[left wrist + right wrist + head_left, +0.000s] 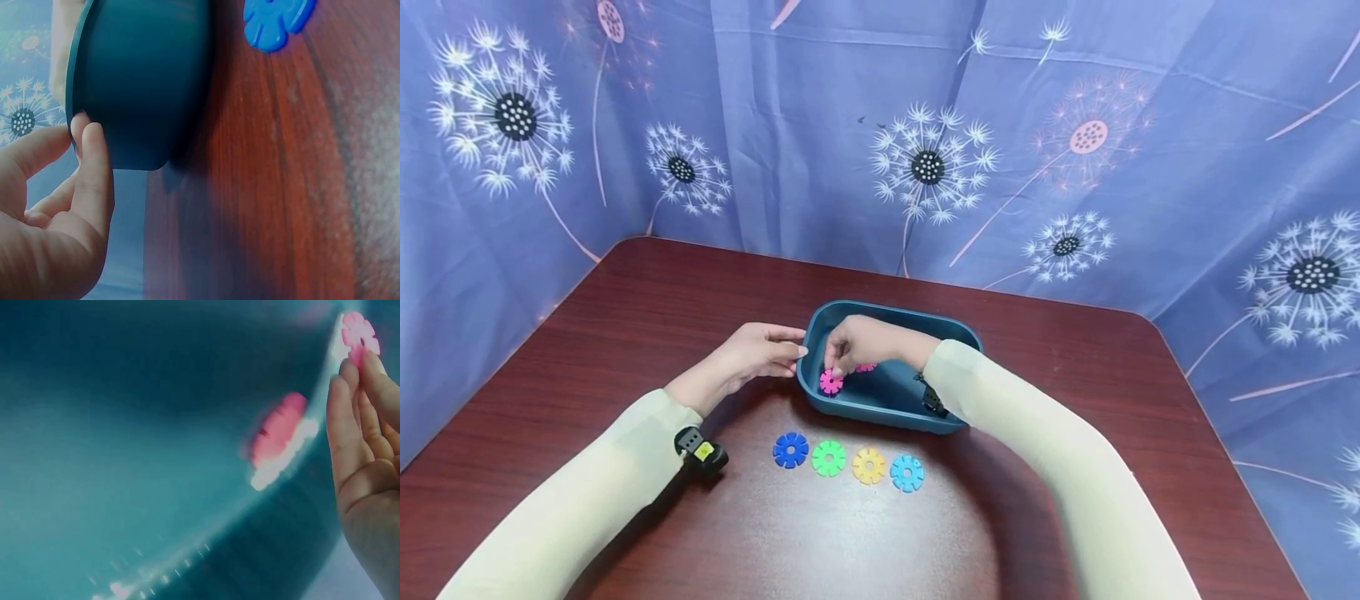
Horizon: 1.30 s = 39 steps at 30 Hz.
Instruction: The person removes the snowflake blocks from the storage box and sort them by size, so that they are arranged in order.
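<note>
A dark teal plastic bin (887, 412) stands on the table. At its left end, my left hand (758, 354) holds the rim between thumb and fingers; the left wrist view shows these fingers (94, 156) against the outer wall. Inside the bin, my right hand (863, 340) pinches a pink notched disc (831, 382) between thumb and fingertips, seen also in the right wrist view as a pink disc (360, 334). Another pink disc (278, 428) lies in the bin, blurred there and partly hidden by the right hand in the head view.
In front of the bin lie, in a row, a dark blue disc (791, 450), a green disc (829, 458), a yellow disc (868, 466) and a light blue disc (907, 473). A blue dandelion-print curtain (820, 150) hangs behind the brown table (700, 275).
</note>
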{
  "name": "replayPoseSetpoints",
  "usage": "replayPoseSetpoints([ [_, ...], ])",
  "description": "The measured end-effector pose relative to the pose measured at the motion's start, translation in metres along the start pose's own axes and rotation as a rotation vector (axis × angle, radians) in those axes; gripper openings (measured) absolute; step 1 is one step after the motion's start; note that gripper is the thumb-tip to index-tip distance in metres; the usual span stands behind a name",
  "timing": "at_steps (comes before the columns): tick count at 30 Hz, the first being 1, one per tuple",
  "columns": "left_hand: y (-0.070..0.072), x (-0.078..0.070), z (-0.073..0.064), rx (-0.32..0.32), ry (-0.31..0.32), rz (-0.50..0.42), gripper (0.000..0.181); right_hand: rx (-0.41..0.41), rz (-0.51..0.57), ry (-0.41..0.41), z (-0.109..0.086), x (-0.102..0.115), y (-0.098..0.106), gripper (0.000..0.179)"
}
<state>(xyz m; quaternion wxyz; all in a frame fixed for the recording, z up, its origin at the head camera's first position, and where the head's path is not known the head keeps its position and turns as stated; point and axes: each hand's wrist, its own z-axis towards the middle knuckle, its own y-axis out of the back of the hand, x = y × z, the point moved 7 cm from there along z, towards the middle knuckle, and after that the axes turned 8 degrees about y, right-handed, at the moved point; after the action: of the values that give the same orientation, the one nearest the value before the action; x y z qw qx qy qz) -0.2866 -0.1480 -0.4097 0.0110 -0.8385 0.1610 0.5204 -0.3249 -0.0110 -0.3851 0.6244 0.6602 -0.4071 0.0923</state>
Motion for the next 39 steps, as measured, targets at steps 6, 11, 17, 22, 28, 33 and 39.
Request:
replayPoseSetpoints([
  [6,0.0,-0.001,-0.001,-0.005,-0.002,0.01,0.053,-0.115,0.032,-0.008,-0.022,0.005,0.035,0.013],
  [11,-0.001,-0.001,-0.002,-0.009,0.001,0.011,0.053,-0.213,0.162,-0.083,-0.05,0.01,0.059,0.016],
  [17,-0.001,-0.001,-0.003,-0.015,0.003,0.017,0.052,-0.302,0.238,-0.119,-0.084,0.02,0.068,0.017],
  [22,-0.001,-0.002,-0.002,-0.01,0.0,0.016,0.052,-0.363,0.207,-0.17,-0.115,0.028,0.062,0.017],
  [28,-0.001,-0.002,-0.002,-0.006,-0.003,0.007,0.052,-0.47,0.355,-0.215,-0.154,0.028,0.041,0.02],
  [33,-0.001,-0.002,-0.002,-0.003,-0.005,0.006,0.053,-0.53,0.423,-0.268,-0.18,0.02,0.014,0.021],
  [39,-0.001,-0.002,-0.001,-0.005,-0.003,0.009,0.053,-0.573,0.551,-0.278,-0.204,0.013,-0.015,0.026],
])
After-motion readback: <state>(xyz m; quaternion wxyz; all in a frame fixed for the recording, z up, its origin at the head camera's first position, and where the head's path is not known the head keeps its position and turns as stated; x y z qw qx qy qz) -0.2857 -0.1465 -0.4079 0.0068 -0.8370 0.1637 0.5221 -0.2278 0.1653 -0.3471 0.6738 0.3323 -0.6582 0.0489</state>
